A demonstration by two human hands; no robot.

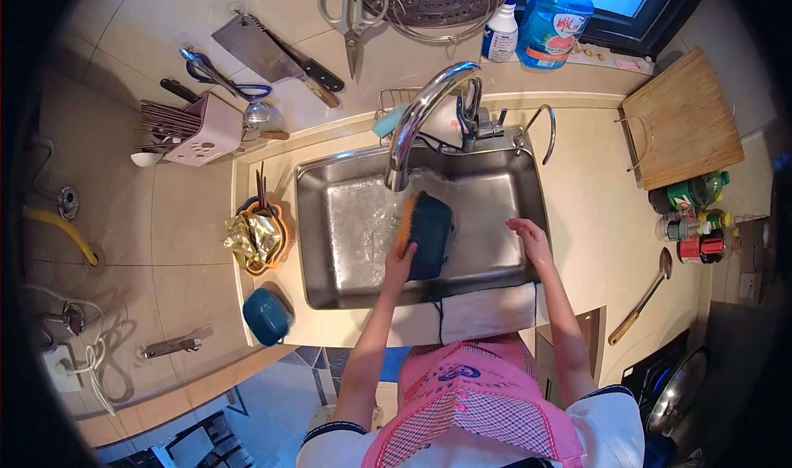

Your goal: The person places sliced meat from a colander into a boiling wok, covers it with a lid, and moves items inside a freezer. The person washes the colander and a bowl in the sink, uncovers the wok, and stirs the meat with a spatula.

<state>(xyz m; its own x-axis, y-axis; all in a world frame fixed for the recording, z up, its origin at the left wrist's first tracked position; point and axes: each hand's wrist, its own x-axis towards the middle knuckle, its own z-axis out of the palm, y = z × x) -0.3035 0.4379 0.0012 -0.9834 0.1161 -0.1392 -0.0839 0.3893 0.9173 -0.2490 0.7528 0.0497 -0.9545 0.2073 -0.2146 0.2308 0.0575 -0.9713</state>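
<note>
My left hand (400,263) is closed on the edge of a dark teal bowl (432,239) with an orange inner side. The bowl is tipped on its side over the steel sink (345,291), below and slightly right of the tap spout (398,175). My right hand (530,240) is apart from the bowl, over the sink's right side, with its fingers stretched out and nothing in it. Water wets the sink floor. A white cloth (488,313) lies over the sink's front edge, between my forearms.
Left of the sink are a teal container (266,316) and an orange scalloped bowl (282,258) holding a gold wrapper (252,239). A cutlery holder (206,134) hangs at the back left. On the right are a cutting board (685,122), bottles (691,192) and a wooden-handled spatula (642,303).
</note>
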